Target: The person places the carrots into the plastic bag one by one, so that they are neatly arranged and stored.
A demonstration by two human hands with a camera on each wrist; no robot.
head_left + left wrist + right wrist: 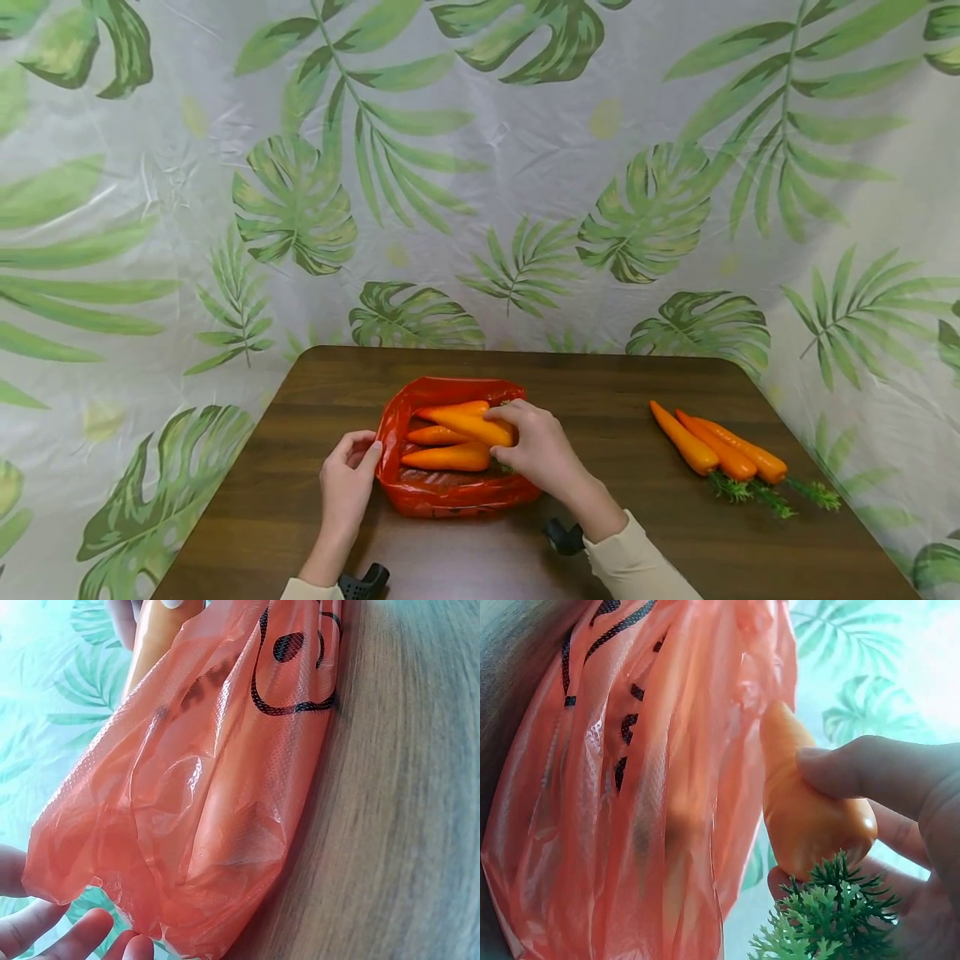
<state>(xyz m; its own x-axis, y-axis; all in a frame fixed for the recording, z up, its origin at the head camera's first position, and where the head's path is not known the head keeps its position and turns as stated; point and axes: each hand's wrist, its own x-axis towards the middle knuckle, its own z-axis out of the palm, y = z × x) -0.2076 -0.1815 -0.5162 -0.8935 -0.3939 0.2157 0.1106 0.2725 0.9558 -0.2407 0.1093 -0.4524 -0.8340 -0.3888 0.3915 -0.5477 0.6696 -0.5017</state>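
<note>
Carrot (467, 427) over the mouth of the red bag (465, 502), tip toward the bag's left side; right hand (546, 450) clamped on its thick end; left hand (347, 483) pinching the bag's left rim; main risk, by my reading: smooth surface slipping from a grip so near the blunt end, or the leafy green top (821, 911) snagging the bag's right rim; thin film could also fold inward or tear if pulled hard; loose carrots (705, 446) lie well apart, right of the bag; unclear: how many bagged carrots (450, 457) lie underneath, and whether the held one touches them; left hand partly cut off in its wrist view.
</note>
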